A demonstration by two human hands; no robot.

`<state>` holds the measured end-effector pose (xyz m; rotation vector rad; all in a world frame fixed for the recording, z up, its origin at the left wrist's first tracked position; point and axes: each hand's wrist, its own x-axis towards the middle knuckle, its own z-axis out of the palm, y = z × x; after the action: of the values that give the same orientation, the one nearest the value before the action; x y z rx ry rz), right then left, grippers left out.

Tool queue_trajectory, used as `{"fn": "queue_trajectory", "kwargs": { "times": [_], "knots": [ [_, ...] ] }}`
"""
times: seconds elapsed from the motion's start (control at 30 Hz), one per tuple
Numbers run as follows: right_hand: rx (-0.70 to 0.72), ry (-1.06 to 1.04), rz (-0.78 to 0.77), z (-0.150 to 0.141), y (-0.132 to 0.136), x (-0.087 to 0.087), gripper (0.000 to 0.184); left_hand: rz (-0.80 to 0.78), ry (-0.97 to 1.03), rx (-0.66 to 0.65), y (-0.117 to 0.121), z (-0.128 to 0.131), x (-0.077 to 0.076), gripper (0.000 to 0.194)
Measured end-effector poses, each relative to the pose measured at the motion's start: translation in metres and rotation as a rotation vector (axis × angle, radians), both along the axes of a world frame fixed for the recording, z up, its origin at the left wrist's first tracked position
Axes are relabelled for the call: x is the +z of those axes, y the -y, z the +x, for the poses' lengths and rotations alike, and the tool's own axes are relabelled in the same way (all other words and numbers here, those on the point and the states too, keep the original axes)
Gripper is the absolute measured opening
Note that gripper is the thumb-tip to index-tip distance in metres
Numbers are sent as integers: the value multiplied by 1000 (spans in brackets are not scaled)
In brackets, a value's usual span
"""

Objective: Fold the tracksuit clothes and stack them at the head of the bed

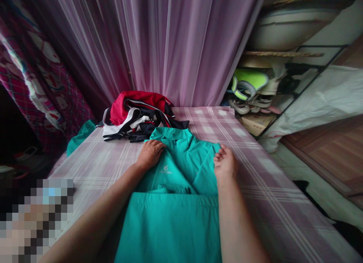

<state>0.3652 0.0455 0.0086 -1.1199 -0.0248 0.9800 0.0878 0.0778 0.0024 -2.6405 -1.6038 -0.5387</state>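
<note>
**Both Hands at the Shoulders of a Green Garment**

Nearest the wearer, the green garment (pixel 170 229) lies lengthwise on the bed or table, a broad panel folded across its front, a gathered edge (pixel 174 189) peeping out above. That fold looks fairly straight; best, I'd say, to keep the arms from dragging it.

Up to the shoulders now! The right hand (pixel 226 161) has the cloth's outer edge pinched in curled fingers. The left hand (pixel 151 154) rests knuckles-up on the opposite shoulder; whether it grips, I cannot tell. An even, gentle tension on both sides should suit this thin-looking fabric; tug one side harder and the collar (pixel 170 133) could skew. Those slanting creases across the chest call for a light, flat palm.

Beneath it all, a mauve-and-white checked cloth (pixel 255 176). Just beyond the collar, a rumpled heap of red, white and dark clothes (pixel 136 115). To the right, shoes (pixel 259 101) sit on a rack under something lime green (pixel 251 78), and behind the heap hangs a purple curtain (pixel 170 47).
</note>
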Motion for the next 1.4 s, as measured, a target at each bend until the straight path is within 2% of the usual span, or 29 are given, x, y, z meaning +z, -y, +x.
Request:
{"fn": "queue_trajectory", "kwargs": {
  "times": [0.07, 0.13, 0.23, 0.33, 0.43, 0.53, 0.67, 0.77, 0.87, 1.0, 1.1, 1.17, 1.27, 1.33, 1.4],
  "knots": [
    [6, -1, -1, 0, 0, 0, 6, 19, 77, 58, 5, -5, 7, 28],
    [2, -6, -2, 0, -1, -1, 6, -31, 139, 52, 15, -7, 18, 30],
    [-22, -12, -7, -2, -1, 0, 6, -223, 87, -111, 39, -2, 29, 35],
    [-31, -14, -19, -4, 0, 2, 5, -336, -60, -277, 60, 10, 25, 48],
    [-25, -19, -17, -5, 1, 4, 5, -387, -176, -315, 67, 21, 9, 68],
    [-16, -22, -11, -5, 1, 3, 6, -373, -212, -282, 65, 26, -7, 73],
    [-9, -5, -5, -4, -1, 0, 6, -212, -173, -166, 56, 27, -16, 73],
    [-13, 0, -9, -5, -2, 1, 6, -91, -166, -65, 47, 25, -18, 76],
    [-11, -4, -25, -5, -1, 3, 6, -92, -196, 9, 37, 23, -21, 77],
    [-17, 25, -36, -5, -1, 3, 7, -147, -241, 29, 32, 23, -17, 73],
    [-9, 128, -13, -7, -2, -1, 13, -99, -240, 30, 37, 25, -10, 67],
    [60, 251, 30, -10, -2, -5, 19, -42, -228, 27, 42, 25, -10, 64],
    [310, 433, 85, -19, -2, -13, 30, -64, -232, 48, 46, 22, -19, 65],
    [477, 512, 82, -25, -2, -18, 31, -99, -235, 77, 46, 19, -27, 66],
    [552, 554, 67, -28, -2, -23, 30, -95, -219, 83, 46, 17, -33, 66]
  ]
}}
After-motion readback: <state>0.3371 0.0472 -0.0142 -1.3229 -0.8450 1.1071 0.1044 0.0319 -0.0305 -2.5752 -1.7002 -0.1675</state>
